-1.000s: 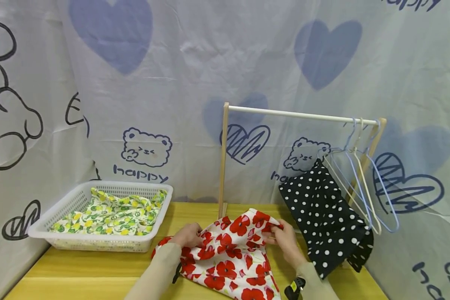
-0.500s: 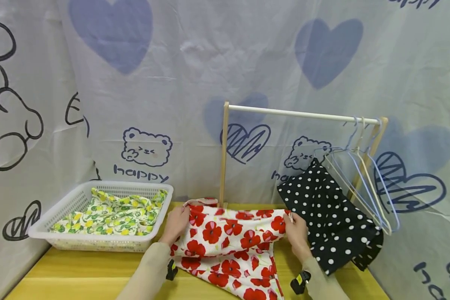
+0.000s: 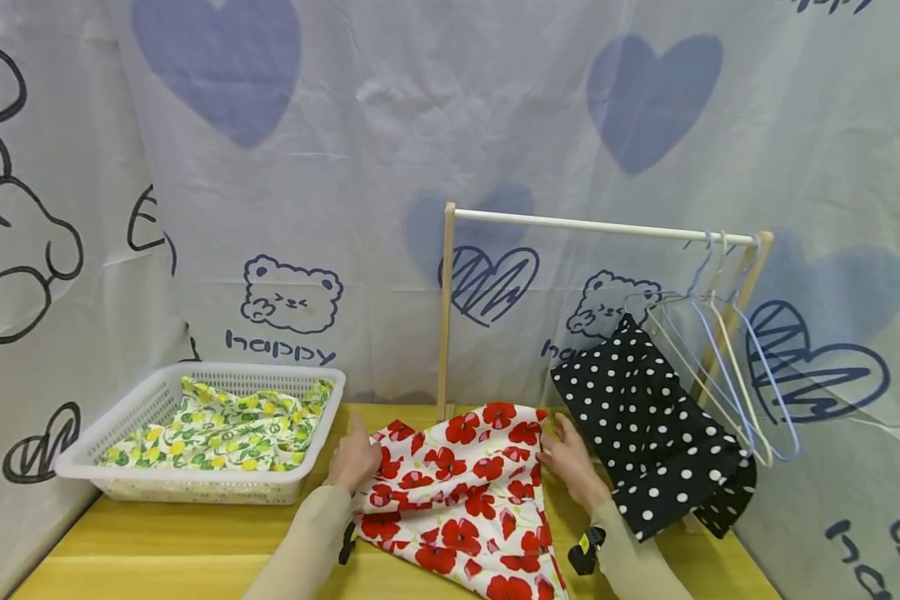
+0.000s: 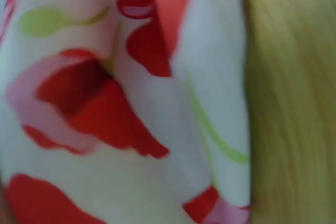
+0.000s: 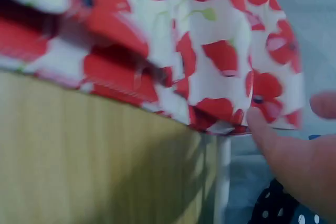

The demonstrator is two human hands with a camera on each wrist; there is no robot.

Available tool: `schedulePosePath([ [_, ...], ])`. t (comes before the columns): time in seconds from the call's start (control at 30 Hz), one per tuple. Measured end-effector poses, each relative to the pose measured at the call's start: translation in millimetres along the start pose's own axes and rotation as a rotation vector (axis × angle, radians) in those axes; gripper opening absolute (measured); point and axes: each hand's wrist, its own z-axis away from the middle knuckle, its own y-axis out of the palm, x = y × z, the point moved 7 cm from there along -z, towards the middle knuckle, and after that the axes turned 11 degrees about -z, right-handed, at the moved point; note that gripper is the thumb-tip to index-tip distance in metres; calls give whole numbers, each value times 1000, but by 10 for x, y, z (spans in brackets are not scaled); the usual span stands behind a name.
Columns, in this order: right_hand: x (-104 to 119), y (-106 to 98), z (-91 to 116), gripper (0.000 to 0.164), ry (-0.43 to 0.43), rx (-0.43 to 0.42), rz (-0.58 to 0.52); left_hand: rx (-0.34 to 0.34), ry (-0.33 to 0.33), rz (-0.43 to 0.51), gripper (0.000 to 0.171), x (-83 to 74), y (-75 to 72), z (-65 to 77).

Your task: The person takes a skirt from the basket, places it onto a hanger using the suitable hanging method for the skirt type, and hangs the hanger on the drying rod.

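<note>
A white cloth with a red flower print [image 3: 457, 500] lies creased over the wooden table, its stitched hem [image 5: 121, 90] showing in the right wrist view. At its upper left edge is my left hand [image 3: 356, 457], one finger pointing up and away from the fabric. My right hand [image 3: 570, 462] is at the upper right edge with fingers extended, and a fingertip [image 5: 257, 121] meets the cloth's border in the right wrist view. Fabric [image 4: 131, 129] fills most of the left wrist view, where the left fingers are hidden.
A white plastic basket [image 3: 187, 487] holding lemon-print cloth [image 3: 225, 429] stands at left. Behind the hands rises a rack with a white rail [image 3: 570, 223] and wooden posts. Hangers [image 3: 727, 358] and a black polka-dot cloth [image 3: 645, 417] hang at its right end.
Both hands first worked within the cloth, then held its top edge raised and stretched. Now that edge has dropped down and back, the cloth lies flatter, and the fingers have loosened at its sides.
</note>
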Motion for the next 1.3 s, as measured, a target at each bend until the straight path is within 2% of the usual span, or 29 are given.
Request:
schedulePosePath([
  [0.1, -118, 6, 65, 66, 50, 39, 184, 95, -9, -60, 71, 34, 51, 42],
  [0.2, -173, -17, 203, 60, 59, 51, 396, 163, -12, -153, 67, 23, 36, 88],
  [0.23, -190, -25, 245, 52, 66, 53, 440, 183, -4, -181, 64, 11, 26, 99],
  [0.33, -227, -13, 364, 33, 93, 80, 531, 205, 60, -215, 57, -8, 15, 102],
  [0.4, -259, 15, 402, 29, 99, 100, 581, 223, 117, -188, 57, -12, 40, 95],
  [0.53, -349, 66, 423, 32, 112, 139, 625, 262, 201, -143, 52, 8, 125, 71],
  [0.6, -376, 81, 422, 32, 126, 162, 603, 284, 207, -136, 46, 12, 156, 50],
  [0.73, -407, 63, 422, 30, 211, 198, 552, 332, 187, -79, 48, 1, 225, -10],
  [0.87, -414, -6, 421, 30, 269, 176, 520, 356, 202, -43, 48, -40, 296, -64],
  [1.0, -428, -56, 412, 25, 225, 139, 529, 349, 251, -92, 36, -77, 329, -91],
  [1.07, -433, -70, 412, 24, 191, 127, 542, 331, 250, -88, 43, -80, 307, -89],
  [1.13, -441, -87, 411, 23, 175, 117, 548, 255, 238, -75, 50, -75, 227, -92],
  [1.23, -459, -113, 409, 25, 187, 107, 535, 92, 188, -67, 62, -45, 46, -98],
  [1.3, -480, -122, 406, 28, 204, 99, 514, 27, 171, -104, 58, -23, -40, -97],
])
